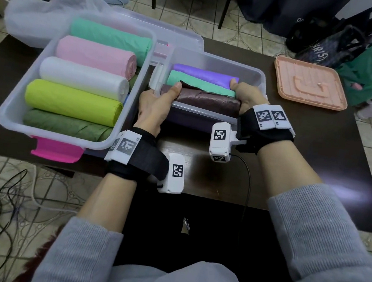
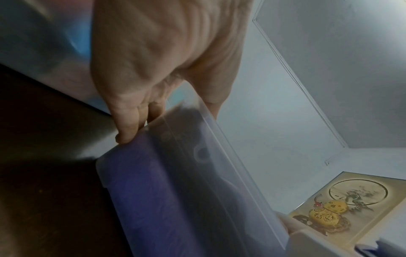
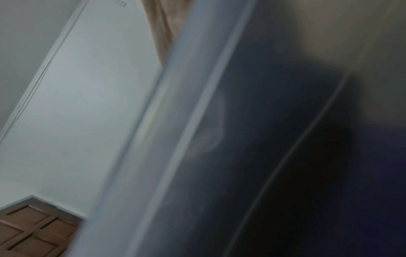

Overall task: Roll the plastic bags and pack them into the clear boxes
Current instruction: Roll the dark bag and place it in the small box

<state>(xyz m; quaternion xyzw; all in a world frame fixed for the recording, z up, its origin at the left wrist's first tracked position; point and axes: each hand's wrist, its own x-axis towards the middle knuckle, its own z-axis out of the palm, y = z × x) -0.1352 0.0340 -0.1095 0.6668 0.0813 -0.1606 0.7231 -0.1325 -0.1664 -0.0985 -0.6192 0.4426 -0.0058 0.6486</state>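
gripping clear box point(image 1: 210, 111) on dark table point(image 1: 317, 139), tiled floor point(image 1: 58, 187)

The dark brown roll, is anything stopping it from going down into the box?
Nothing visible blocks it. The dark brown roll already sits in the small clear box, beside the green roll. The left hand and right hand hold its ends.

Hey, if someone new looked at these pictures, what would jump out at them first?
The bright rolled bags filling the left clear box, lime roll loudest. Beside it, both hands hold the right clear box: left hand and right hand at its ends, thumbs over the dark maroon roll. A peach tray lies far right.
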